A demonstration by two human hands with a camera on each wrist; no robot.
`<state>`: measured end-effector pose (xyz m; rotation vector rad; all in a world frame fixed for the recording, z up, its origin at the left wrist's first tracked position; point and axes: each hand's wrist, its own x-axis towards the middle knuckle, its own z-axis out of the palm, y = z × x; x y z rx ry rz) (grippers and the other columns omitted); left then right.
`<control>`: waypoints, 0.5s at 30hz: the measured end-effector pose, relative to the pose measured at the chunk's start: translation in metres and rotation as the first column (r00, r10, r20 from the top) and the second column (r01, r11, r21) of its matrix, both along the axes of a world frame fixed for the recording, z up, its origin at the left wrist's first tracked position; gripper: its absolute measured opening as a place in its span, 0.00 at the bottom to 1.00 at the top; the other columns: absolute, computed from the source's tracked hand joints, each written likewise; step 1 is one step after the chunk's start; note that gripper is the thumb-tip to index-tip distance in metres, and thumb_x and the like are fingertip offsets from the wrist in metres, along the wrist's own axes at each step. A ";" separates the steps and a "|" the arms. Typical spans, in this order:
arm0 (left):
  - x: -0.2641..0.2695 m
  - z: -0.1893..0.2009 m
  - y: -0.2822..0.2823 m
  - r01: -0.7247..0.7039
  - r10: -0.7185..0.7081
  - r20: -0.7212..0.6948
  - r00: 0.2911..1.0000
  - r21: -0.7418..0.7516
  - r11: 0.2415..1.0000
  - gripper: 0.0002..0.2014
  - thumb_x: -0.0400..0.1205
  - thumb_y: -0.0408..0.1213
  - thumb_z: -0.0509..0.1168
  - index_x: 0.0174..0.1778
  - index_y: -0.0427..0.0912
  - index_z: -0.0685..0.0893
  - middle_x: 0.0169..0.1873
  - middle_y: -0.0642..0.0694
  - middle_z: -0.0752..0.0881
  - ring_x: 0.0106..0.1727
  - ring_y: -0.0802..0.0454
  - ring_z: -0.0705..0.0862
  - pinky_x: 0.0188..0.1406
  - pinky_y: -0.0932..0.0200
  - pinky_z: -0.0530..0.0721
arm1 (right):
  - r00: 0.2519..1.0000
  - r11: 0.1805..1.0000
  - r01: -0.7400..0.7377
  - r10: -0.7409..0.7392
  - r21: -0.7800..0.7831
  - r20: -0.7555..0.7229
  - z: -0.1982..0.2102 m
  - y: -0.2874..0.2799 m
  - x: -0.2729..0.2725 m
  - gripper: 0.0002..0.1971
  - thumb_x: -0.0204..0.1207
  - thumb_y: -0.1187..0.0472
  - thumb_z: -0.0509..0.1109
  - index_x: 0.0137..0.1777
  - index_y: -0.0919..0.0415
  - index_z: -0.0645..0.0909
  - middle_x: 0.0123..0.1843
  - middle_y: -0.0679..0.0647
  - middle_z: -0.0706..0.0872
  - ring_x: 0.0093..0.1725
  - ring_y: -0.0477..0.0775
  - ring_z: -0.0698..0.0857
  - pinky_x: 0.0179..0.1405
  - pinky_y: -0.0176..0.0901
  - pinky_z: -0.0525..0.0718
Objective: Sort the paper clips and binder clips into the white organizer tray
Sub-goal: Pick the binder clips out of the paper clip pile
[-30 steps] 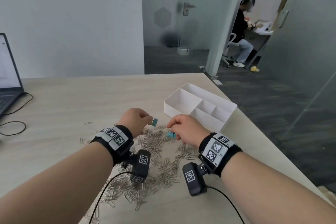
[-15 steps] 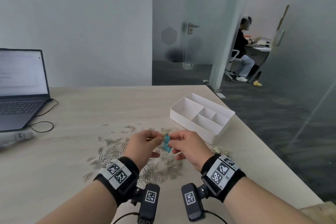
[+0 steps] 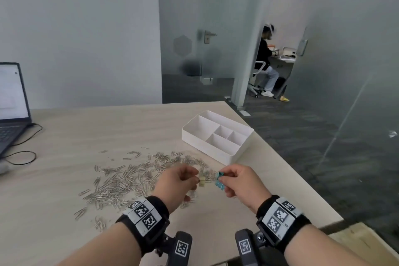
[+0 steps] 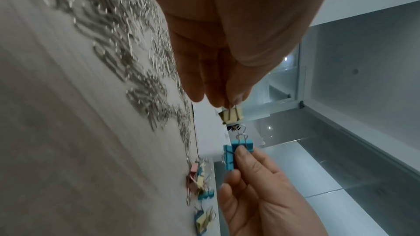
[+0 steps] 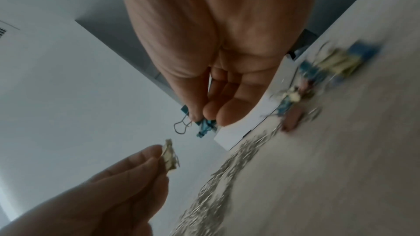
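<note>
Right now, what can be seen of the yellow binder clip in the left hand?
The yellow binder clip is small, with a pale yellow body and thin silver wire handles. The left hand pinches it by one handle, so it hangs off the table, beside the blue binder clips held in the right hand. Whether their wire handles interlock cannot be told.

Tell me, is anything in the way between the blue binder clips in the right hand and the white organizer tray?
Nothing visible blocks that path. The right hand holds the blue binder clips above the table, and only bare tabletop lies between them and the white organizer tray. The tray's compartments look empty. The left hand pinches a yellow binder clip to the side.
</note>
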<state>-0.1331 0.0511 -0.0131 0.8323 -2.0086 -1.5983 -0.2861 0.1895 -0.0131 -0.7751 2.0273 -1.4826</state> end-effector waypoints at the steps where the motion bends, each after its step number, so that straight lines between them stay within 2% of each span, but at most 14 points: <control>1: -0.006 -0.002 0.005 0.029 -0.029 0.032 0.999 0.002 1.000 0.06 0.79 0.29 0.72 0.46 0.45 0.88 0.36 0.47 0.91 0.36 0.53 0.89 0.28 0.55 0.86 | 1.000 1.000 0.007 -0.007 0.015 0.014 -0.002 0.009 -0.006 0.07 0.77 0.72 0.74 0.50 0.61 0.87 0.40 0.61 0.85 0.30 0.50 0.82 0.29 0.43 0.85; 4: -0.024 -0.008 0.023 0.114 -0.112 0.139 0.984 -0.011 0.993 0.05 0.77 0.30 0.72 0.43 0.45 0.88 0.35 0.49 0.92 0.34 0.57 0.88 0.25 0.59 0.83 | 1.000 0.996 0.016 -0.017 0.091 0.010 -0.005 0.036 -0.023 0.07 0.77 0.74 0.73 0.52 0.65 0.86 0.38 0.60 0.84 0.30 0.49 0.82 0.29 0.44 0.87; 7: -0.040 -0.011 0.041 0.176 -0.162 0.233 0.959 -0.041 0.983 0.04 0.76 0.32 0.73 0.43 0.45 0.87 0.33 0.47 0.91 0.32 0.56 0.88 0.23 0.62 0.81 | 0.998 0.978 0.014 0.000 0.209 -0.065 -0.008 0.057 -0.036 0.05 0.76 0.72 0.74 0.49 0.63 0.86 0.37 0.58 0.85 0.30 0.50 0.83 0.28 0.43 0.85; 12: -0.057 -0.012 0.058 0.208 -0.182 0.283 0.942 -0.064 0.976 0.03 0.76 0.31 0.73 0.41 0.44 0.87 0.29 0.50 0.88 0.23 0.61 0.84 0.16 0.71 0.73 | 0.988 0.929 0.041 0.017 0.368 -0.154 -0.014 0.074 -0.048 0.05 0.75 0.68 0.75 0.47 0.59 0.85 0.35 0.54 0.85 0.27 0.48 0.83 0.26 0.41 0.82; 15: -0.062 -0.013 0.062 0.206 -0.174 0.300 0.938 -0.080 0.975 0.03 0.76 0.31 0.73 0.40 0.44 0.88 0.31 0.48 0.89 0.24 0.59 0.85 0.17 0.70 0.77 | 0.983 0.917 0.054 0.020 0.395 -0.181 -0.015 0.075 -0.050 0.06 0.76 0.67 0.74 0.47 0.55 0.84 0.39 0.53 0.87 0.30 0.49 0.86 0.26 0.38 0.82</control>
